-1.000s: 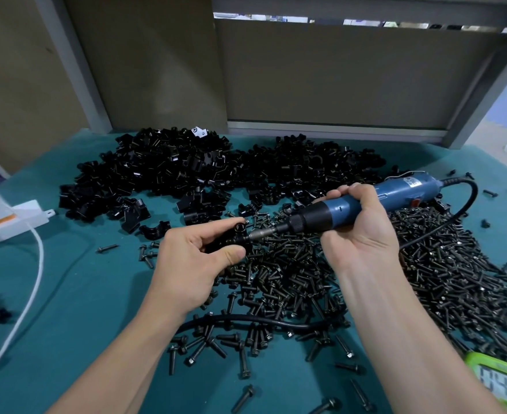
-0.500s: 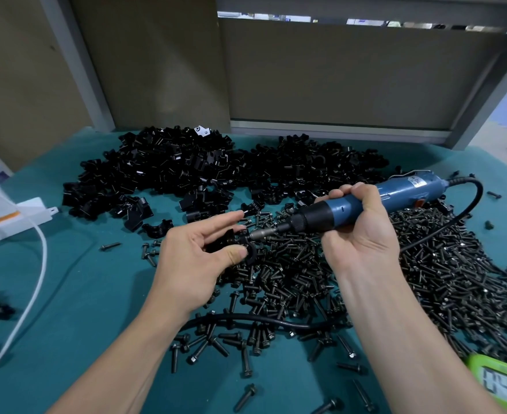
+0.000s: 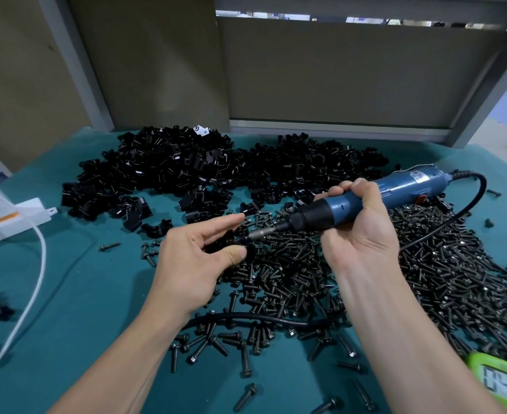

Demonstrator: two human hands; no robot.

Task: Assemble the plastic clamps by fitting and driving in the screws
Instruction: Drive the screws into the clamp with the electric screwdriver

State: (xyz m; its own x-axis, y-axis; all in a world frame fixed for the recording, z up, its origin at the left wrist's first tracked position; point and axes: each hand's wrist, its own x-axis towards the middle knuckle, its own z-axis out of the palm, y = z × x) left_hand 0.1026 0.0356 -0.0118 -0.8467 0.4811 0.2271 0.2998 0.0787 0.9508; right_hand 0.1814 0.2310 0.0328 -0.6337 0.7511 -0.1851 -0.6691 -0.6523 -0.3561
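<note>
My left hand [image 3: 192,258] pinches a small black plastic clamp [image 3: 231,245] between thumb and fingers, above the screw heap. My right hand [image 3: 363,231] grips a blue electric screwdriver [image 3: 366,201], its metal bit [image 3: 261,233] pointing left into the clamp. The screw under the bit is hidden by the clamp and my fingers. A wide heap of dark screws [image 3: 395,279] covers the teal mat at centre and right. A large pile of black clamp parts [image 3: 210,171] lies at the back.
The screwdriver's black cable [image 3: 276,319] loops across the mat under my forearms. A white box [image 3: 4,219] with a white cord [image 3: 34,282] sits at the left. A green timer [image 3: 503,380] is at the bottom right corner. Grey frame posts stand behind.
My left index finger has straightened out above the clamp. Both hands and the screwdriver have stayed nearly in place, with the bit still at the clamp.
</note>
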